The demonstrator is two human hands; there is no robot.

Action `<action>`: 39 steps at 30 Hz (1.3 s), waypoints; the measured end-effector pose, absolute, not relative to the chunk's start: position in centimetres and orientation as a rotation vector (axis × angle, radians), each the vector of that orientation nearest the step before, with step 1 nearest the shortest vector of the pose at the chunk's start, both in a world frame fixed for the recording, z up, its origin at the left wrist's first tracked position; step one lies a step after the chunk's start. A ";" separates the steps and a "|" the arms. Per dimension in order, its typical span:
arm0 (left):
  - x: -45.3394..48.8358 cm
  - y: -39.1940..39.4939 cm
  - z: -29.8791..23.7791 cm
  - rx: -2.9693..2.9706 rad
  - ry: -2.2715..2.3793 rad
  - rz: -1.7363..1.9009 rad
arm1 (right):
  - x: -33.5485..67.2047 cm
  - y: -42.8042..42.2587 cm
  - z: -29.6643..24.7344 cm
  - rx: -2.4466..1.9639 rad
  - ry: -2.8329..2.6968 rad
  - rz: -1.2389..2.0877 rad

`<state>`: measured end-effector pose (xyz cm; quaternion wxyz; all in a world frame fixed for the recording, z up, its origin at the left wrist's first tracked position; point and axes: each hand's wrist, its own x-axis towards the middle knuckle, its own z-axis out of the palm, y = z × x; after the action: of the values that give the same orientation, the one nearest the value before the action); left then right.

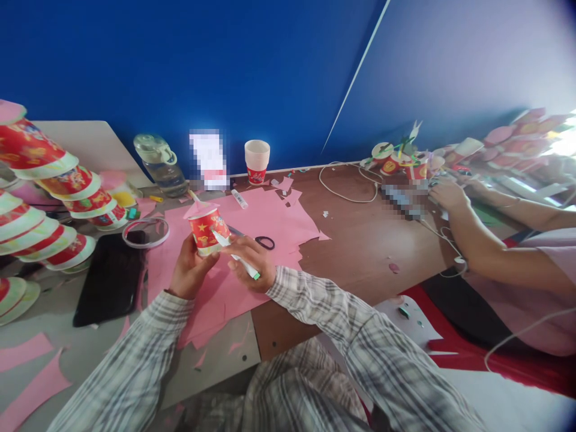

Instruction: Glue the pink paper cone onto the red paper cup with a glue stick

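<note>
A red paper cup (204,230) with a gold star and a pale rim is gripped in my left hand (191,269), fingers wrapped round its lower side. Pink paper shows at the top of the cup. My right hand (254,264) is closed on a white marker (245,266) with a green end; the marker's other end points at the cup's side. Pink paper sheets (265,219) lie beneath both hands. Scissors with black handles (264,242) rest on the paper just beyond my right hand, partly hidden by it.
Stacks of red cups (67,186) lean at the left, near a black tablet-like device (110,279) and a tape roll (146,233). A water bottle (161,168) and stacked cups (257,162) stand by the blue wall. At right, another person's arms (499,240) work near more cups.
</note>
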<state>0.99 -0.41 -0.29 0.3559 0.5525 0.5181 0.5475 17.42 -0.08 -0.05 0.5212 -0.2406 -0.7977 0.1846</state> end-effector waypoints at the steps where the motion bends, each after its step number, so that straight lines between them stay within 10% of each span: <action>1: 1.0 -0.4 -0.3 1.431 1.337 1.418 | 17.4 -0.1 -0.1 -0.582 -1.907 0.446; 39: 1.5 -0.5 0.3 1.381 1.280 1.433 | 17.5 -0.1 0.0 -0.583 -1.929 0.441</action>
<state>1.48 -0.49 0.33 0.3779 0.5403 0.5007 0.5608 17.50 -0.15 0.05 0.5137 -0.2424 -0.8023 0.1832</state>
